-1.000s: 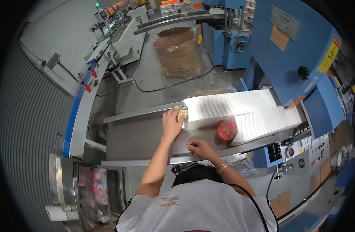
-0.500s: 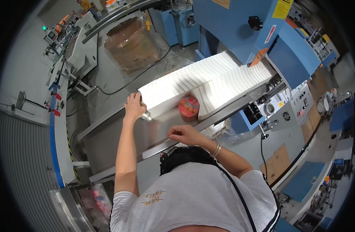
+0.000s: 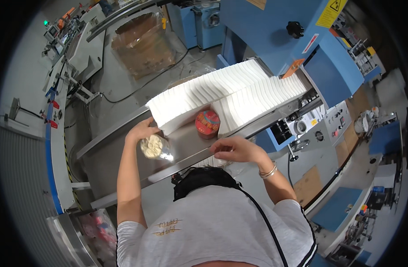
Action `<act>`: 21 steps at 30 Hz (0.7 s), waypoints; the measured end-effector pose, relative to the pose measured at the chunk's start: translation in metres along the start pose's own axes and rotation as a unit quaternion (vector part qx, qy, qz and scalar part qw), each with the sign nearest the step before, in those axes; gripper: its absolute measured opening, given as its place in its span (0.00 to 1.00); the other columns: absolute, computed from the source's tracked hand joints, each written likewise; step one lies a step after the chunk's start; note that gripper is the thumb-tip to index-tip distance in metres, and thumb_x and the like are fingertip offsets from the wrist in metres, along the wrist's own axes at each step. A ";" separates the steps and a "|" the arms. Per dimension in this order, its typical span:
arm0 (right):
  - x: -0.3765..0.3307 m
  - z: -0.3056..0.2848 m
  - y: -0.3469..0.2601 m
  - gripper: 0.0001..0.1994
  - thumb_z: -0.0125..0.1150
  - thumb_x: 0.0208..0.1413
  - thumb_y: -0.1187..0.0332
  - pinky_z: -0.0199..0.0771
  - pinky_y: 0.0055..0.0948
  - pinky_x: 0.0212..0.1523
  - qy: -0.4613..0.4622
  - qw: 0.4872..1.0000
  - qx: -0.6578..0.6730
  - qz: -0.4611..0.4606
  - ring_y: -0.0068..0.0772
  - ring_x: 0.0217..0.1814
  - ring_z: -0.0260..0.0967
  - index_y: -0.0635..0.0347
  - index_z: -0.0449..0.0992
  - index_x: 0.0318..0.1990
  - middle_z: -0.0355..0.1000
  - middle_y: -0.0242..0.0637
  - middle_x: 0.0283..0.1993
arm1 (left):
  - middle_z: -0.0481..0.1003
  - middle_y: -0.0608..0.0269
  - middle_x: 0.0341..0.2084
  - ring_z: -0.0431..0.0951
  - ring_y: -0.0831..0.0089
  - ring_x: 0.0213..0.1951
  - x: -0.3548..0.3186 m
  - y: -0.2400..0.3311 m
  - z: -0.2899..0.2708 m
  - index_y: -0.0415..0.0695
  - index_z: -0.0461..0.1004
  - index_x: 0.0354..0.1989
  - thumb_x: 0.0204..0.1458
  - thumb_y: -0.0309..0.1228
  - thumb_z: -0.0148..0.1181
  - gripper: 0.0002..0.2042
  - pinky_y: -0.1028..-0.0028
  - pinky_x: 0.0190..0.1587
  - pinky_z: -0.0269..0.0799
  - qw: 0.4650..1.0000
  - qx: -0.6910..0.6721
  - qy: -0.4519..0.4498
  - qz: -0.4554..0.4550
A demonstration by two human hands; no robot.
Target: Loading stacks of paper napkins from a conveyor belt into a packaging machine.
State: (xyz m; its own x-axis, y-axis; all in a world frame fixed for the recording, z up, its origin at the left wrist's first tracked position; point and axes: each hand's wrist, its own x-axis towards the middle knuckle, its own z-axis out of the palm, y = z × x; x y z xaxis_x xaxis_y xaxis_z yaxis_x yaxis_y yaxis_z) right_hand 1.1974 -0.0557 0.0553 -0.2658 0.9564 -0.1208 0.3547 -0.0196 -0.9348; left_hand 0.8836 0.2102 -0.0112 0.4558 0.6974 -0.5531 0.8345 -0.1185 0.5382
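Head view: left hand [image 3: 142,130] laid at the near end of the white paper stack [image 3: 226,91], fingers spread and resting against its lowest sheets. Just below that hand, a clear packet [image 3: 154,147] with pale contents, lying on the steel worktop [image 3: 186,144]; whether gripped or only touched, cannot tell. Right hand [image 3: 233,149] over the worktop's front edge, fingers curled together, nothing seen clamped in them. Round red tin [image 3: 207,123] standing on the worktop between two rows of the stack, apart from both hands. Blue machine [image 3: 275,31] behind the stack.
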 end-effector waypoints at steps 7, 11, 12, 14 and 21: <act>0.030 -0.086 0.026 0.11 0.60 0.62 0.67 0.74 0.26 0.38 0.344 0.932 -0.110 0.004 0.21 0.35 0.72 0.64 0.80 0.45 0.79 0.41 0.35 | 0.74 0.68 0.37 0.72 0.76 0.36 0.013 -0.002 0.027 0.51 0.72 0.54 0.62 0.55 0.47 0.24 0.66 0.37 0.71 0.903 -0.417 0.091 -0.053; 0.072 -0.151 0.060 0.08 0.56 0.60 0.72 0.75 0.38 0.42 0.471 0.826 -0.307 -0.032 0.50 0.39 0.77 0.63 0.79 0.43 0.78 0.50 0.36 | 0.77 0.64 0.43 0.75 0.71 0.39 0.026 0.013 0.047 0.50 0.70 0.60 0.62 0.63 0.42 0.32 0.69 0.40 0.70 0.869 -0.472 0.145 -0.037; 0.083 -0.166 0.068 0.08 0.56 0.60 0.73 0.76 0.38 0.43 0.477 0.796 -0.369 -0.042 0.49 0.41 0.77 0.62 0.79 0.44 0.78 0.50 0.38 | 0.76 0.63 0.49 0.75 0.68 0.45 0.030 0.019 0.050 0.51 0.67 0.64 0.61 0.64 0.42 0.34 0.68 0.44 0.68 0.868 -0.464 0.166 -0.058; 0.101 -0.186 0.086 0.08 0.57 0.58 0.72 0.75 0.42 0.46 0.481 0.765 -0.426 -0.037 0.51 0.43 0.77 0.62 0.79 0.43 0.78 0.50 0.40 | 0.75 0.63 0.52 0.73 0.67 0.50 0.030 0.028 0.059 0.51 0.65 0.66 0.61 0.65 0.42 0.35 0.67 0.48 0.67 0.860 -0.464 0.213 -0.019; 0.139 -0.212 0.123 0.11 0.64 0.53 0.64 0.75 0.41 0.48 0.475 0.799 -0.359 0.084 0.50 0.44 0.77 0.60 0.81 0.40 0.80 0.46 0.39 | 0.68 0.61 0.62 0.68 0.67 0.61 0.015 0.031 0.058 0.47 0.59 0.70 0.61 0.64 0.43 0.38 0.65 0.57 0.63 0.810 -0.565 0.157 0.000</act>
State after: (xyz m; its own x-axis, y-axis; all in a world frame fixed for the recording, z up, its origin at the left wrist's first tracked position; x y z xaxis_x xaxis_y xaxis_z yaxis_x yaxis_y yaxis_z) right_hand 1.3942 0.1369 -0.0058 0.5190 0.7539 0.4028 0.8276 -0.3253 -0.4575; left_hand 0.9338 0.1759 -0.0397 0.2058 0.8641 -0.4593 -0.0640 0.4803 0.8748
